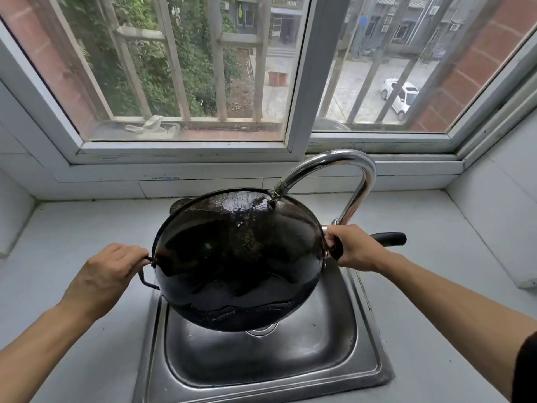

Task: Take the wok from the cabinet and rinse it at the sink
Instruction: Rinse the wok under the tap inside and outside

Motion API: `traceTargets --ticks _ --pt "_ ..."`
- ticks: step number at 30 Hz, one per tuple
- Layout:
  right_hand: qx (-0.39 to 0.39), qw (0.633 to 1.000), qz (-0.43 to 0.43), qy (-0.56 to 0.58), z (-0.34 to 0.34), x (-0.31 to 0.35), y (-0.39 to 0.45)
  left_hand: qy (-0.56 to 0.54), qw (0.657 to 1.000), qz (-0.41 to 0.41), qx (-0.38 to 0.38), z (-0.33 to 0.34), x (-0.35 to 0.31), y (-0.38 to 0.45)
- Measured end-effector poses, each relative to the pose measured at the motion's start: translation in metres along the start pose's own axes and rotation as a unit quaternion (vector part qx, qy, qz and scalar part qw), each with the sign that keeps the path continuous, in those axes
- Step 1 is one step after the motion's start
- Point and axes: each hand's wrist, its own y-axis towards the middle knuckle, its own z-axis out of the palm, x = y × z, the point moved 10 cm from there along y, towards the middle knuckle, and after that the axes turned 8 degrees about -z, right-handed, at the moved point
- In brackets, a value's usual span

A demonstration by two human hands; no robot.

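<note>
Both forearms reach in from the bottom corners. Left hand is clenched on the small loop handle of the black wok; right hand is wrapped around the root of the long handle. Wok hangs over the steel sink, clear of the basin, tipped so its bowl faces the camera, with the faucet pouring onto its far rim. Its long axis runs left to right, long handle pointing right (slightly away). Likely risks: water sheeting off the low near edge onto the bench, or a wet grip slipping.
</note>
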Motion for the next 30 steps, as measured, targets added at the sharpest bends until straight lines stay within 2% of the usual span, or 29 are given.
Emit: traceTargets --ticks 23,30 --pt "-0.012 0.992 0.115 0.053 0.006 -0.086 -0.065 -0.035 0.996 0.075 0.025 0.045 -0.063 0.062" --pt "-0.016 0.99 0.127 0.064 0.009 -0.096 -0.071 -0.033 0.994 0.103 0.008 0.043 -0.08 0.08"
